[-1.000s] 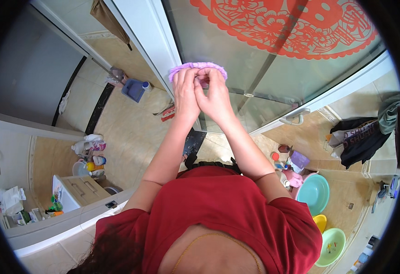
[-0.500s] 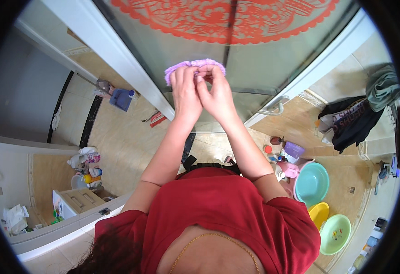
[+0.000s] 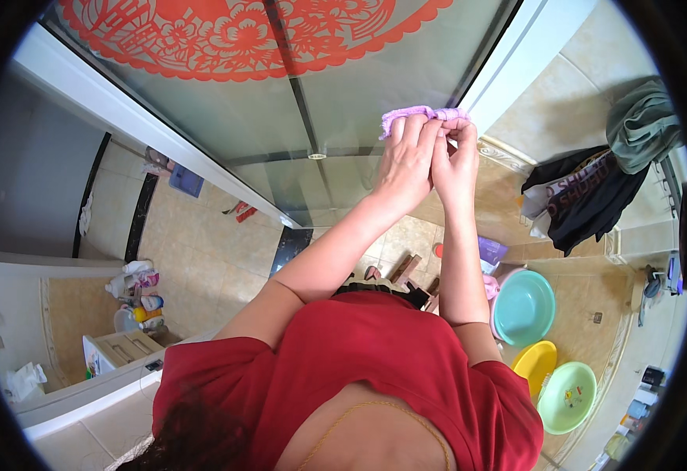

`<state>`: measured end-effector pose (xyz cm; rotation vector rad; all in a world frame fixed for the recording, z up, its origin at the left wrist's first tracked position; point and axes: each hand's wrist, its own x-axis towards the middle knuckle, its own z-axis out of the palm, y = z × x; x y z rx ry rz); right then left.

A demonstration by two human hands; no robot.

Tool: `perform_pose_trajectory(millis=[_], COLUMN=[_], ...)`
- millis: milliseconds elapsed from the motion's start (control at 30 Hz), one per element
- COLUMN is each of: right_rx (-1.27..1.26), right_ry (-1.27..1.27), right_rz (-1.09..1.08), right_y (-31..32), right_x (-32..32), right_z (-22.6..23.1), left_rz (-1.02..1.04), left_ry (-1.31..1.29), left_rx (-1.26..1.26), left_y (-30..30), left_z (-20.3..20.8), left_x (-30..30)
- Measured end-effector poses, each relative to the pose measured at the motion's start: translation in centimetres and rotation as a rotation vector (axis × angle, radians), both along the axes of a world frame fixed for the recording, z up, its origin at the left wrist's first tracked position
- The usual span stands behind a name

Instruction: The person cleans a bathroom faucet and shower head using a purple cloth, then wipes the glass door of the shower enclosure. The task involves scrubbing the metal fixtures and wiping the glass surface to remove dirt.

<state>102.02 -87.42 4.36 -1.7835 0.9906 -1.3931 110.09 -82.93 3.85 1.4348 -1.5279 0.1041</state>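
Both my hands are together on a purple cloth (image 3: 408,115), which lies against the glass door (image 3: 359,102) near its right frame (image 3: 508,71). My left hand (image 3: 409,157) has its fingers bent over the cloth, the back of the hand towards me. Right beside it, my right hand (image 3: 458,153) pinches the cloth's right part between thumb and fingers. The fingertips of both hands are partly hidden behind the cloth and each other. A large red paper-cut decoration (image 3: 225,39) covers the upper glass, left of my hands.
Dark clothes (image 3: 586,196) and a grey-green cloth (image 3: 645,125) hang at the right wall. Below them stand a turquoise basin (image 3: 524,308), a yellow basin (image 3: 533,365) and a green basin (image 3: 567,398). A blue dustpan (image 3: 185,180) and several bottles (image 3: 145,294) are on the left.
My hands have moved with the cloth to the right across the glass, from the middle to beside the right frame. My view has shifted too, and the decoration now appears further left.
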Motion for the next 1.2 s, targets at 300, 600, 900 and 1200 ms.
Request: perform_pose_trajectory(millis=[300,600,900,1200], right_rx=[-0.161,-0.209,-0.183,-0.097], right_ry=[0.04,0.001,-0.022,-0.178], right_rz=[0.031,0.249,0.46,0.532], right_y=[1.5,8.3,14.0,12.6], right_x=[3.9,14.8,23.6,21.5], right_z=[-0.8,0.2,1.6,1.5], left_rz=[0.027,0.303,0.468,0.476], left_ry=[0.054,-0.037,-0.081,-0.116], left_rx=[-0.009,-0.069,-0.078,-0.096], left_y=[2.5,9.0,14.8,13.2], left_z=[-0.4,-0.1,0.2,0.6], left_x=[3.6,14.2,23.2,21.2])
